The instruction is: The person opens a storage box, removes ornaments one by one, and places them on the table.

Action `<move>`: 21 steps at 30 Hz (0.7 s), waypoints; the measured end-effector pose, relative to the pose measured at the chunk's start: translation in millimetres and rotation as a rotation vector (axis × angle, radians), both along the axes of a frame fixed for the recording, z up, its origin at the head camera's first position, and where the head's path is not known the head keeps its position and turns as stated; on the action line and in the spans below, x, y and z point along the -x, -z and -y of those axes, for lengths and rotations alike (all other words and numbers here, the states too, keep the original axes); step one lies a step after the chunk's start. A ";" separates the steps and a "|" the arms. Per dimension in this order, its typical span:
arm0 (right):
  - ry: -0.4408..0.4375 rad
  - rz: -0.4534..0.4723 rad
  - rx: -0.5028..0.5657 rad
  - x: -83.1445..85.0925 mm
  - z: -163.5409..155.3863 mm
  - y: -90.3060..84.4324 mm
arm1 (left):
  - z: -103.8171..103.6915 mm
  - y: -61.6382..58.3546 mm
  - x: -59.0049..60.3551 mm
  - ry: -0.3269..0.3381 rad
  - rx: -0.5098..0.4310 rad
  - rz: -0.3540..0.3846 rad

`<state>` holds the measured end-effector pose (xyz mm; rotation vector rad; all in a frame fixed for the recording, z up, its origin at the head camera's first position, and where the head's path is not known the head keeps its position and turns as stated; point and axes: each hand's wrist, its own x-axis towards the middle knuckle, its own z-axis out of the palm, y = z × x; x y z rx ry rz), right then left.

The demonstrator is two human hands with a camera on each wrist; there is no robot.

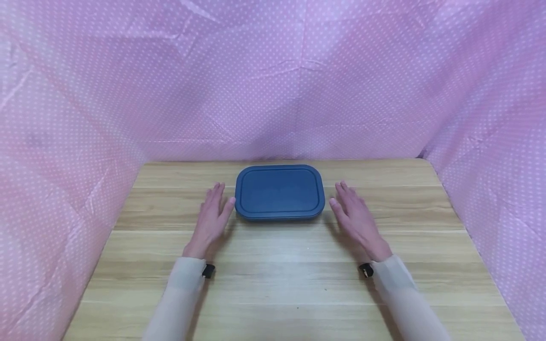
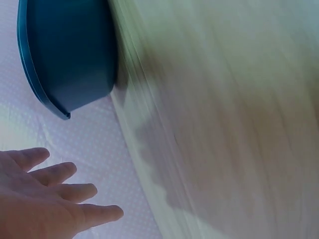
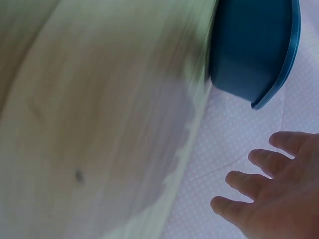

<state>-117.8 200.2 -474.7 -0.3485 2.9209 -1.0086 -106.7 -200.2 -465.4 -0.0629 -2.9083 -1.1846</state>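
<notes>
A dark blue rectangular box point(image 1: 279, 192) with rounded corners and a matching lid lies near the back of the wooden table. Its side wall point(image 2: 75, 50) shows in the left wrist view, with the lid's rim overhanging it. To the left of the box is my left hand point(image 1: 211, 220), fingers extended and thumb tip right at the box's left edge in the head view. My right hand point(image 1: 356, 220) is on the other side, fingers straight, thumb tip a small gap from the right edge. In the right wrist view the fingers of the right hand point(image 3: 279, 189) are spread and hold nothing.
The wooden table point(image 1: 281, 284) has a light grain and rounded back corners. Pink cloth with white dots point(image 1: 273, 94) hangs behind it and along both sides. Black wrist straps point(image 1: 208, 271) show at the cuffs of pale sleeves.
</notes>
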 end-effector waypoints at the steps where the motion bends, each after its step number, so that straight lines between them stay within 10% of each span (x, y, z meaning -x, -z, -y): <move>1: -0.003 0.004 0.017 -0.2 2.0 0.1 | -1.2 0.0 0.6 -0.005 -0.019 0.001; 21: 0.081 0.076 0.292 3.6 27.3 3.7 | -22.6 5.2 11.4 -0.092 -0.241 0.029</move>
